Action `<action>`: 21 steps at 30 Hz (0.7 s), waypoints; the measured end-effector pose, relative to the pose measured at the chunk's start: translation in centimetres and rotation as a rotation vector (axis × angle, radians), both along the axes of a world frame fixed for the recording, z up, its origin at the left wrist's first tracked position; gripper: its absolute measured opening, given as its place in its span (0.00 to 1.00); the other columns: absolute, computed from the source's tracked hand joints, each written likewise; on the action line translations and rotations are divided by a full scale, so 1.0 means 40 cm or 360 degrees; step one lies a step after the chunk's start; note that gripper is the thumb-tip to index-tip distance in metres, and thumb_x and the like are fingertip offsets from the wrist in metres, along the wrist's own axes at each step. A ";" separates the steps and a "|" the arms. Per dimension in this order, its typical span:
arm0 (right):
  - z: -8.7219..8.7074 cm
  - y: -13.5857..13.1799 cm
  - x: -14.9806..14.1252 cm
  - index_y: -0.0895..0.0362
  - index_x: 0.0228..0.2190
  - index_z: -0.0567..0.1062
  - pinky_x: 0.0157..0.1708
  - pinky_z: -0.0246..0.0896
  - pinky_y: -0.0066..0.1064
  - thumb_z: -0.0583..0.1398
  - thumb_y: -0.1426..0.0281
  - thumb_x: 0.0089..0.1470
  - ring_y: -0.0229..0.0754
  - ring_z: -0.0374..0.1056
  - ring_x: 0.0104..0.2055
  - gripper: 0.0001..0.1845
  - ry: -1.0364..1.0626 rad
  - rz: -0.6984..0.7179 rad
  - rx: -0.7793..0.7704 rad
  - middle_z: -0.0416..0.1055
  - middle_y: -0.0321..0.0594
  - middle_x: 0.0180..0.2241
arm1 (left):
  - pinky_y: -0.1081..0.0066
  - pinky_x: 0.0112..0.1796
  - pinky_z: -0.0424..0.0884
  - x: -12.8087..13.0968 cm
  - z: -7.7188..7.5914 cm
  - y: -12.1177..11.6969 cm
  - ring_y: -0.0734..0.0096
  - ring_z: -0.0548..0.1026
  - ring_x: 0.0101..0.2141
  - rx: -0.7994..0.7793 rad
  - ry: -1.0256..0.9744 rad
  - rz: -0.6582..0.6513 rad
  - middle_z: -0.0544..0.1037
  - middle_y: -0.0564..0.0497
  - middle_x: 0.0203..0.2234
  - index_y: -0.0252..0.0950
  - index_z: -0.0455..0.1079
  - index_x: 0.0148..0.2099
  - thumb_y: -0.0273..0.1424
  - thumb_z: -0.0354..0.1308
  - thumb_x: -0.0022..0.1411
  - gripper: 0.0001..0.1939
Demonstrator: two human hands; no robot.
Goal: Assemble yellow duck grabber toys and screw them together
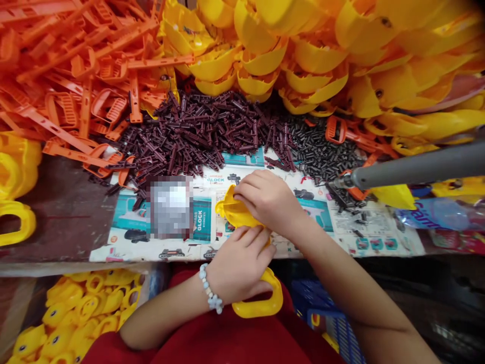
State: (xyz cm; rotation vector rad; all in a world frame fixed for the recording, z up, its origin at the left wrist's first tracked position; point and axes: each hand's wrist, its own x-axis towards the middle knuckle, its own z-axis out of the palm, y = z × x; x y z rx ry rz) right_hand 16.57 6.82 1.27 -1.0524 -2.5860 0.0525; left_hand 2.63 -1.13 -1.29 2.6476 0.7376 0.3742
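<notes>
Head view, one workbench lot. Item: one yellow moulded plastic part [238, 211] with a loop-shaped handle [261, 303], held just above the lap, over printed paper sheets [316, 225] marked "GLOCK". Left hand [238, 265], beaded bracelet [210, 289] at the wrist, clasps the part's middle from below. Right hand [269, 199] lies over its upper end, fingers curled across it; the two hands are together, nearly touching, both closed on the part. Beyond the sheets: a heap of dark maroon plastic pins [200, 131], touching a smaller heap of near-black plastic pieces [322, 154] to its right. Further back: loose orange plastic strips and frames [76, 76] at upper left, and a mass of yellow curved plastic shells [303, 55] along the top. At right, a grey tube [420, 167] crosses above the sheets. Lower left, a pile of yellow moulded parts [64, 318]. Lower right, a blue plastic crate [326, 303]. One blurred patch [170, 207] on the sheets, contents unreadable
</notes>
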 end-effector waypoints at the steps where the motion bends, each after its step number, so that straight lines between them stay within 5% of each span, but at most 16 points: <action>1: -0.004 0.003 -0.002 0.63 0.30 0.73 0.38 0.53 0.32 0.52 0.78 0.60 0.43 0.57 0.36 0.10 0.0009 0.0025 0.0000 0.64 0.42 0.31 | 0.59 0.49 0.60 0.000 0.002 0.000 0.51 0.65 0.51 0.0002 0.0004 0.0001 0.69 0.36 0.51 0.30 0.66 0.49 0.50 0.61 0.50 0.32; 21: -0.017 -0.002 0.002 0.64 0.25 0.69 0.34 0.51 0.34 0.47 0.75 0.65 0.44 0.57 0.30 0.18 0.0232 0.0134 0.0102 0.61 0.44 0.26 | 0.63 0.47 0.64 -0.004 0.023 -0.008 0.57 0.68 0.47 0.0225 -0.0003 -0.0066 0.71 0.41 0.45 0.33 0.69 0.44 0.53 0.49 0.58 0.28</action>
